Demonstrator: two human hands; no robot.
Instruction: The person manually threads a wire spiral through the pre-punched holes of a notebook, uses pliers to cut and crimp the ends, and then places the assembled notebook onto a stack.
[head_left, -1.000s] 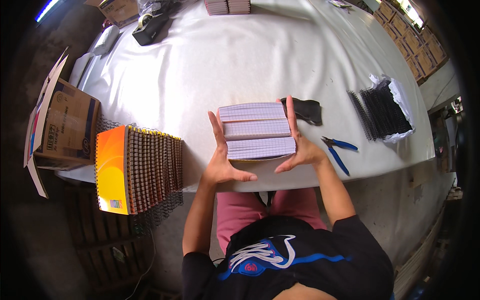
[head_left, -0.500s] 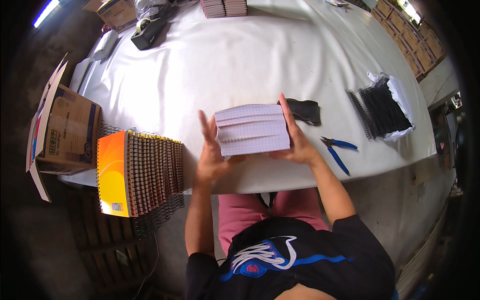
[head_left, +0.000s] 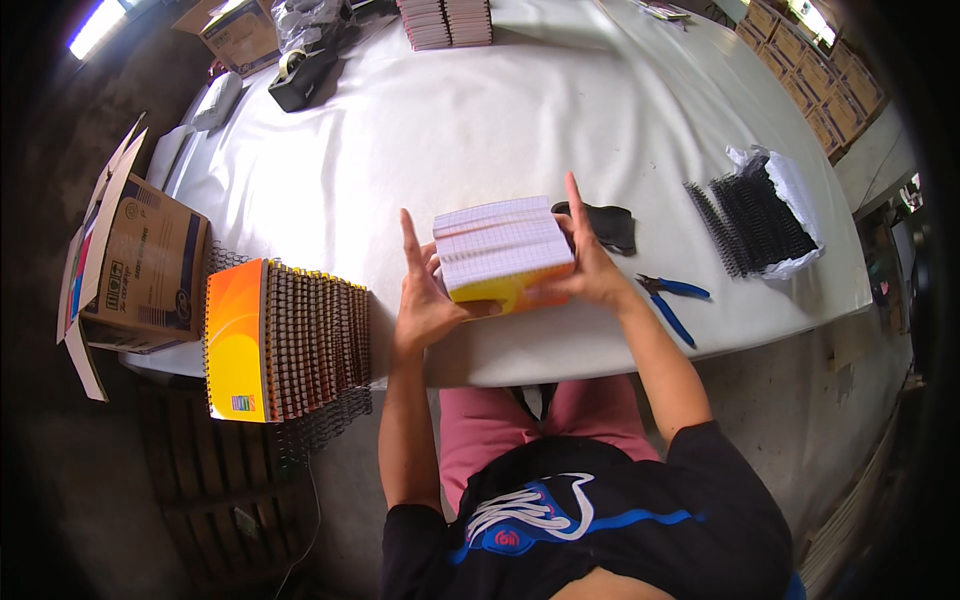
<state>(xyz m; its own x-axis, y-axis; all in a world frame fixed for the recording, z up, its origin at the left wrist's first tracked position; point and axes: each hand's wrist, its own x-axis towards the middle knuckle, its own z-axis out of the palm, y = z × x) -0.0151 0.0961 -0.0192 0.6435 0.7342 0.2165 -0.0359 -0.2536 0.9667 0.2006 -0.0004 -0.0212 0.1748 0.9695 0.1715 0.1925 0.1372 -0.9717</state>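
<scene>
A thick stack of lined notebook pages with a yellow-orange cover underneath [head_left: 505,250] is tilted up on the near edge of the white table [head_left: 470,120]. My left hand [head_left: 425,300] presses flat against the stack's left side, fingers up. My right hand [head_left: 590,265] holds its right side, fingers spread along the edge. Both hands clamp the stack between them.
A row of finished spiral notebooks with orange covers [head_left: 285,340] stands at my left, beside an open cardboard box [head_left: 140,265]. Blue-handled pliers [head_left: 672,300], a black cloth [head_left: 610,225] and a bundle of black spiral wires [head_left: 755,215] lie to the right. More notebook stacks [head_left: 445,20] sit at the far edge.
The stack lay flat with its pages facing up a second ago; now it is tipped up so the yellow cover shows. My hands have shifted along its sides.
</scene>
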